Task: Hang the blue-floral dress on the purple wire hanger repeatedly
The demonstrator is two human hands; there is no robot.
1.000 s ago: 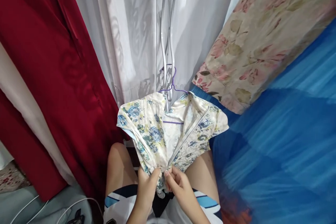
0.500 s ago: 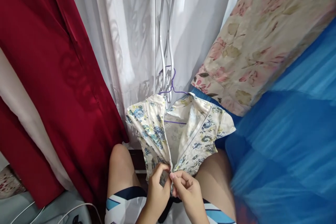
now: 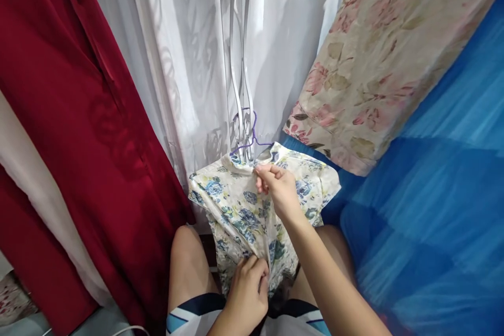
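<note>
A white short-sleeved blouse (image 3: 248, 199) with blue and yellow flowers hangs on a purple wire hanger (image 3: 255, 139) in front of my knees. At its neckline my right hand (image 3: 277, 186) is closed, thumb and finger pinching the upper end of the opening. Lower down, my left hand (image 3: 250, 283) is closed on the fabric of the front, between my thighs. The two edges of the opening now lie close together between my hands. Any small fastener under my fingers is hidden.
White metal bars (image 3: 240, 63) carry the hanger, with white curtains (image 3: 197, 52) behind. Red curtain cloth (image 3: 118, 142) hangs at the left. At the right are a cream cloth with pink flowers (image 3: 354, 84) and a blue fabric (image 3: 433, 210).
My right hand has moved up from beside my left hand to the neckline. The blouse's wide open front has drawn together. My left hand stays low on the fabric.
</note>
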